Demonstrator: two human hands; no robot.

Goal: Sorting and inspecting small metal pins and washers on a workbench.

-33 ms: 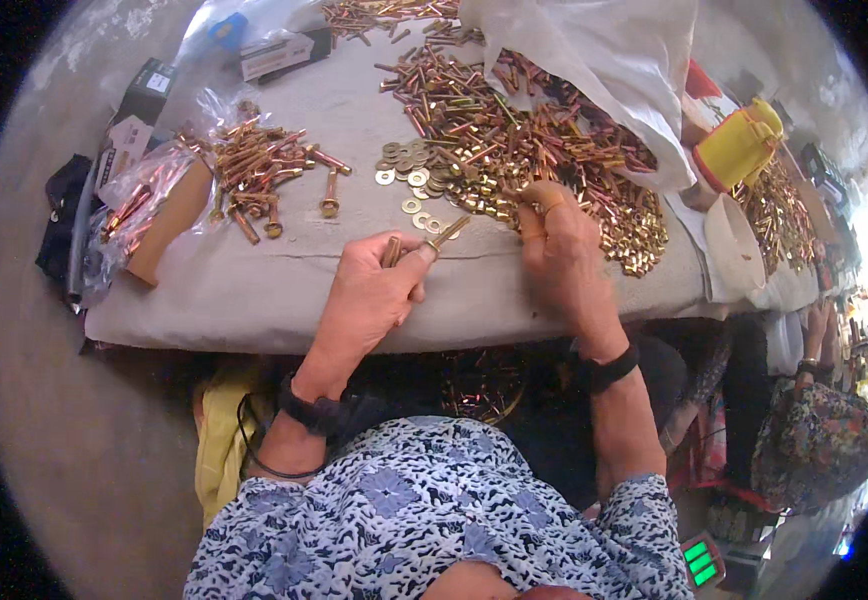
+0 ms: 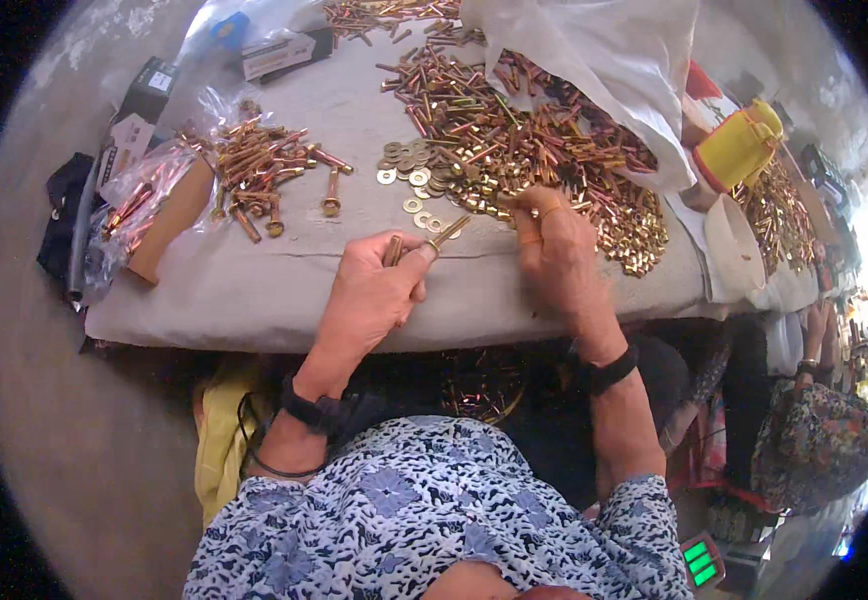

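Observation:
My left hand is closed on a brass-coloured bolt, its threaded end pointing away to the right. Another metal shank sticks up between the curled fingers. My right hand has its fingers pinched at the near edge of a heap of nuts; what lies between the fingertips is too small to make out. Just beyond the bolt are several flat washers. Bolts with fitted heads form a pile to the left, and one such bolt stands apart from it.
A large heap of loose bolts covers the far middle, partly under a white sheet. On the left are a plastic bag, a cardboard piece and small boxes. A yellow container and white tub stand at right.
My right hand has shifted very slightly left, its fingertips at the edge of the nuts. My left hand and the bolt stay in place.

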